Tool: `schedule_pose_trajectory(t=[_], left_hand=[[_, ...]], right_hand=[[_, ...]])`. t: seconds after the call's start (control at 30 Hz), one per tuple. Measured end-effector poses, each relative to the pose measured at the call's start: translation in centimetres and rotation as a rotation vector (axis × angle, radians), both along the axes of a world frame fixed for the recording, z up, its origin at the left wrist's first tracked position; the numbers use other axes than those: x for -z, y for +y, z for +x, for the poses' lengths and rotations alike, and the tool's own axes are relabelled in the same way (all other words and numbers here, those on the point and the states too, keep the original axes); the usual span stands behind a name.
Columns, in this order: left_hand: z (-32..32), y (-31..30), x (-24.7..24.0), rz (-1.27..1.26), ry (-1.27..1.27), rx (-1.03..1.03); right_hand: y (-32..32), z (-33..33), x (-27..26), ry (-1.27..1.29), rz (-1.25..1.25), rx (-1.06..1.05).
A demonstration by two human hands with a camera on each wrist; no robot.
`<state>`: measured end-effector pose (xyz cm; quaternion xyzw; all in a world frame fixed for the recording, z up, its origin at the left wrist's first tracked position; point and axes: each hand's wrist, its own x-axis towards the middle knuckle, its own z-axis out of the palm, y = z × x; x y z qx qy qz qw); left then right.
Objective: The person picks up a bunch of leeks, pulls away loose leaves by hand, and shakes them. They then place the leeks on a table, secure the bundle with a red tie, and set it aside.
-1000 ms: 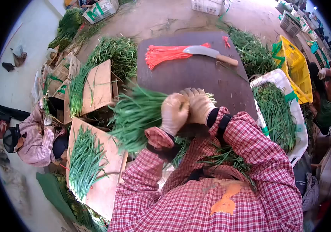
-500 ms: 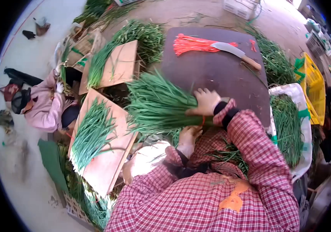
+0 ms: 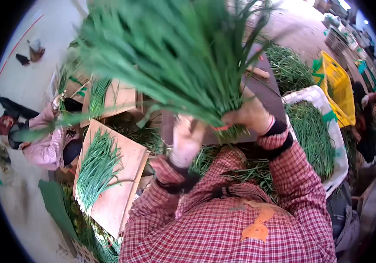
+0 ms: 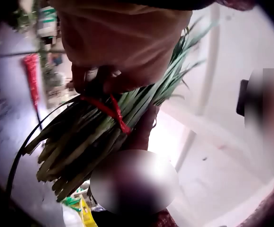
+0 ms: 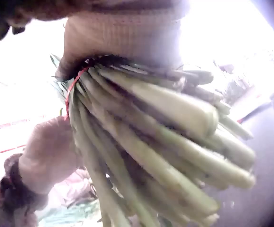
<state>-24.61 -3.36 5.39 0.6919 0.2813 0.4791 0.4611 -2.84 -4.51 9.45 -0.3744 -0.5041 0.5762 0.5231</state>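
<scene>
A thick bundle of green chives (image 3: 175, 57), its leaves fanned up and forward, fills the upper head view. Around its stems runs a red tie (image 4: 109, 109). My gloved right hand (image 3: 251, 116) grips the bundle just by the tie, and the cut stem ends (image 5: 175, 137) stick out below that hand in the right wrist view. On the other side my gloved left hand (image 3: 186, 142) is at the stems; in the left wrist view its fingers (image 4: 115, 80) bend over them beside the tie.
Behind the bundle lies a dark table (image 3: 264, 94) with a wooden-handled knife (image 3: 258, 72). More chives lie on a board (image 3: 131, 175) at left and in a white crate (image 3: 319, 92) at right, near a yellow crate (image 3: 339, 87). Another person (image 3: 50, 144) sits at far left.
The chives have risen from low in front of me, leaves swinging up toward the head camera. My left hand has come up from beneath the bundle to its side; the right hand keeps its grip.
</scene>
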Motion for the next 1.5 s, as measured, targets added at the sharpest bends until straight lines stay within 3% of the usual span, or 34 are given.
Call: schedule_pose_trajectory(t=[0.03,0.1,0.17,0.23,0.27,0.33,0.43,0.47,0.5,0.57,0.6,0.63,0.67,0.73,0.8,0.87,0.93,1.03,1.07,1.1,1.13,1.17,1.2,1.23,1.3,1.37,1.4,1.5], left_hand=[[0.3,1.9,-0.6,0.193,0.004,-0.013],[1.5,4.1,-1.6,0.11,-0.176,0.058],[1.7,5.7,-1.2,0.222,-0.044,0.023],[1.9,5.9,0.2,-0.101,-0.195,0.195],[1.8,6.2,2.1,-0.193,-0.26,0.272],[2.1,6.5,6.6,-0.356,-0.377,0.382],[3.6,6.4,10.4,-0.779,-0.627,0.286],[3.7,6.6,11.2,-0.89,-0.701,0.233],[3.0,6.7,12.4,-0.932,-0.714,0.264],[1.6,9.0,18.0,-0.61,-0.534,0.37],[1.9,9.0,17.4,-0.573,-0.546,0.42],[2.1,9.1,16.7,-0.538,-0.559,0.469],[2.6,6.6,10.9,-0.642,-0.667,0.513],[4.1,5.4,11.4,-0.919,-0.734,0.252],[4.5,7.6,17.4,-0.078,0.04,0.082],[4.5,5.0,12.0,-0.434,-0.284,0.333],[4.9,5.5,12.3,-0.827,-0.708,0.33],[4.1,6.5,13.5,-0.007,0.065,0.076],[3.7,6.2,13.8,-0.229,-0.184,0.111],[3.6,5.5,11.6,-0.321,-0.264,0.127],[3.5,4.8,9.3,-0.412,-0.348,0.139],[3.2,4.9,10.6,-0.417,-0.405,0.237],[2.9,5.8,12.7,-0.411,-0.469,0.332],[3.1,5.9,12.3,-0.419,-0.417,0.302],[3.6,6.0,11.5,-0.435,-0.312,0.244],[2.3,4.9,9.6,-0.178,0.118,0.13],[3.9,6.4,16.2,-0.29,-0.038,0.062],[4.0,7.2,16.5,-0.377,-0.167,0.186]], right_hand=[[0.3,0.5,-1.5,-0.112,0.114,0.044],[1.3,1.6,-2.2,-0.291,0.312,0.078],[2.2,2.6,-0.8,-0.345,0.418,0.134],[2.3,2.8,1.9,-0.323,0.449,0.238],[3.3,3.9,5.0,-0.444,0.494,0.195],[2.4,4.5,8.1,-0.471,0.132,0.168],[2.8,5.7,13.2,-0.713,0.135,0.051],[2.8,6.5,14.1,-0.943,0.148,-0.046],[2.3,6.5,13.7,-0.947,0.249,-0.058],[1.1,6.5,12.8,-0.954,0.453,-0.072],[1.3,5.9,12.0,-0.655,0.199,-0.022],[1.1,6.1,11.5,-0.636,0.19,-0.016],[1.0,6.2,11.2,-0.707,0.205,-0.031],[1.0,6.6,12.6,-0.945,0.208,-0.097],[0.8,6.6,13.1,-1.05,0.242,-0.106],[-0.4,5.6,11.6,-1.139,0.283,-0.096],[-0.7,5.1,10.5,-1.245,0.28,-0.122],[-0.3,4.9,8.9,-1.404,0.245,-0.199],[-0.2,4.9,8.6,-1.405,0.24,-0.222],[-0.2,5.2,8.8,-1.387,0.225,-0.244],[1.2,6.8,15.9,-1.018,0.156,-0.133],[2.6,8.3,22.8,-0.64,0.13,-0.048],[1.9,7.8,20.4,-0.546,0.163,-0.059],[1.4,7.1,17.2,-0.45,0.2,-0.066],[0.5,5.9,12.7,-0.639,0.353,-0.051],[-0.9,4.8,11.0,-1.207,0.57,-0.041],[0.4,5.1,14.2,-1.23,0.3,-0.188],[-2.0,5.2,7.5,-1.259,0.456,-0.134]])
